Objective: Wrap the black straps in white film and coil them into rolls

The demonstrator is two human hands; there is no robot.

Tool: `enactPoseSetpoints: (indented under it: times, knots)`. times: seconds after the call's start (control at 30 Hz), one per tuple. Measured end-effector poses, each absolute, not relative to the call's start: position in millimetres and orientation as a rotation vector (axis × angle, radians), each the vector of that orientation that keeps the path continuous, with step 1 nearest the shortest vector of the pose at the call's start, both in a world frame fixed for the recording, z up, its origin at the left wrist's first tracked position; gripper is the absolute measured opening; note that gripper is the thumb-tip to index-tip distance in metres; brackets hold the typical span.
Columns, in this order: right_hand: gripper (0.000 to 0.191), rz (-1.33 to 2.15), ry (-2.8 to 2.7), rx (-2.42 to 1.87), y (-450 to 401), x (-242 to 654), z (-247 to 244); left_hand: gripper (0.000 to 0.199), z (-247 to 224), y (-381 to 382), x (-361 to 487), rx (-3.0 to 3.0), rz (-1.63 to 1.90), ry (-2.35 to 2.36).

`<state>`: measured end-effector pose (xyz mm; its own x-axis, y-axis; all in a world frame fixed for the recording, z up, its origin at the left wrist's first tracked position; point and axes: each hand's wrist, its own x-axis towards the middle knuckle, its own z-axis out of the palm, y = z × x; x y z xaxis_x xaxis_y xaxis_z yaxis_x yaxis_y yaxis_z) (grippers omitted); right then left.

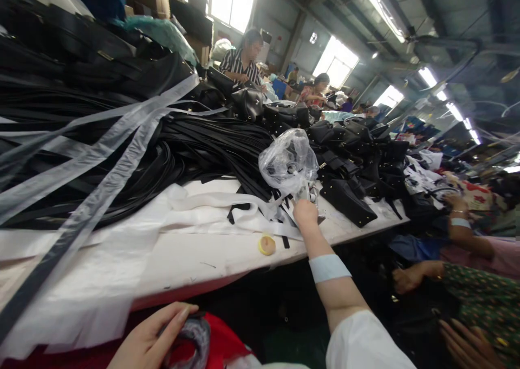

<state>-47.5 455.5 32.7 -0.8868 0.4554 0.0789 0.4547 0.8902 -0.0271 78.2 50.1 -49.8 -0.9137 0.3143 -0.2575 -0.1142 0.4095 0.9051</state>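
Note:
My right hand (306,214) reaches over the white table (190,258), fingers curled at shiny metal pieces beside a clear plastic bag (288,163). What its fingertips grip is hidden behind the hand. Low in the view, my left hand (158,334) is closed in a pinch, thumb against forefinger. A dark bit shows by its fingertips, too small to name. Just right of those fingers is a grey ring-shaped roll (199,339) over red cloth (223,339). A small yellow roll of tape (267,244) lies at the table's edge, left of my right wrist.
Long black straps (219,147) are heaped across the left, with clear plastic strips (122,136) over them. White strips (239,201) curl on the table. Black handbags (347,201) pile up behind and right. Co-workers' arms (475,287) are close on my right; other people sit farther back.

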Motion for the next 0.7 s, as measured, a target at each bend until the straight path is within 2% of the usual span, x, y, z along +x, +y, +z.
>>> enactPoseSetpoints:
  times: [0.07, 0.13, 0.2, 0.3, 0.37, 0.47, 0.6, 0.7]
  knots:
    - [0.028, 0.048, -3.012, -0.712, 445, -26, 52, 0.042, -41, 50, 78, 0.17, 1.529, 2.246]
    - [0.028, 0.203, -3.131, -0.52, 424, 3, 67, 0.046, -32, 50, 79, 0.145, 1.56, 2.165]
    - [0.026, 0.624, -3.312, -0.026, 392, 34, 77, 0.054, -26, 52, 80, 0.099, 1.582, 2.022]
    - [0.02, 1.337, -3.441, 0.804, 340, 71, 87, 0.054, -25, 55, 78, 0.082, 1.63, 1.872]
    - [0.018, 1.497, -3.469, 1.112, 313, 82, 90, 0.052, -27, 56, 78, 0.07, 1.631, 1.833]
    - [0.02, 1.55, -3.533, 1.246, 290, 80, 88, 0.05, -27, 55, 79, 0.076, 1.615, 1.841]
    - [0.017, 1.688, -3.793, 1.118, 272, 57, 85, 0.049, -23, 54, 82, 0.134, 1.606, 1.897]
    - [0.016, 1.583, -3.925, 1.15, 250, 40, 80, 0.048, -20, 53, 84, 0.156, 1.615, 1.91]
